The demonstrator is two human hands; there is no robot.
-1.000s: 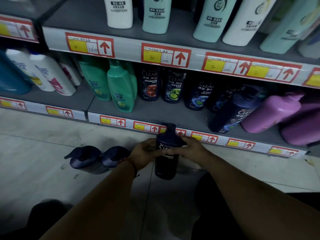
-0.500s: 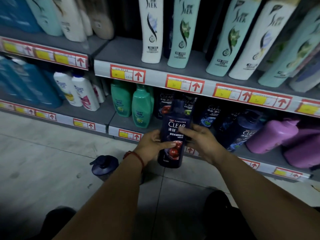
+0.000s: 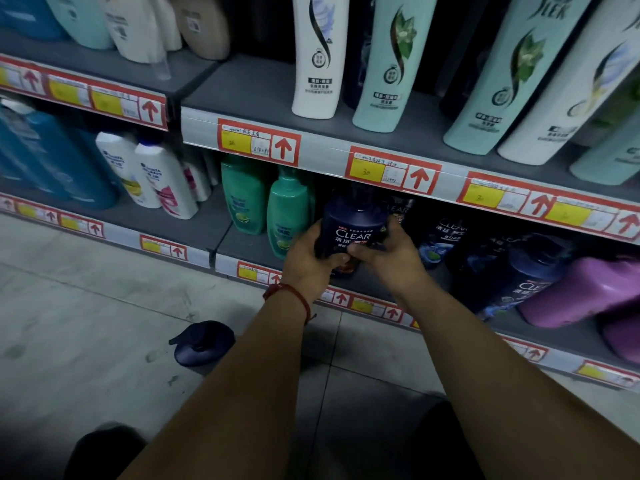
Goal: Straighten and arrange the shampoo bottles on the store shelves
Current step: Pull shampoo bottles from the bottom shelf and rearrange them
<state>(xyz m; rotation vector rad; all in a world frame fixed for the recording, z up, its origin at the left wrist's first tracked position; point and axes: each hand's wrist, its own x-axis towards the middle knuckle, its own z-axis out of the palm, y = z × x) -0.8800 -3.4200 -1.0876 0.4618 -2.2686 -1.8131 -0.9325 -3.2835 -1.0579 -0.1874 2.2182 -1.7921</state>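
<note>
I hold a dark navy CLEAR pump bottle point(image 3: 349, 225) upright with both hands at the front of the bottom shelf point(image 3: 242, 249). My left hand point(image 3: 308, 256) grips its left side and my right hand point(image 3: 388, 252) wraps its right side and lower front. The bottle's base is hidden behind my fingers. It stands just right of two green bottles point(image 3: 287, 211) and in front of other dark CLEAR bottles point(image 3: 440, 233). Another navy pump bottle point(image 3: 202, 342) stands on the floor by my left forearm.
Pink bottles point(image 3: 585, 289) and a tilted navy CLEAR bottle point(image 3: 523, 275) lean on the bottom shelf's right part. White and blue bottles point(image 3: 152, 174) fill the left bay. Tall white and mint bottles point(image 3: 384, 64) line the upper shelf, whose price-tag rail point(image 3: 325, 154) overhangs the bottom shelf.
Both hands lifted the CLEAR bottle from the floor and carried it up and forward into the bottom shelf bay. My view has risen toward the shelves.
</note>
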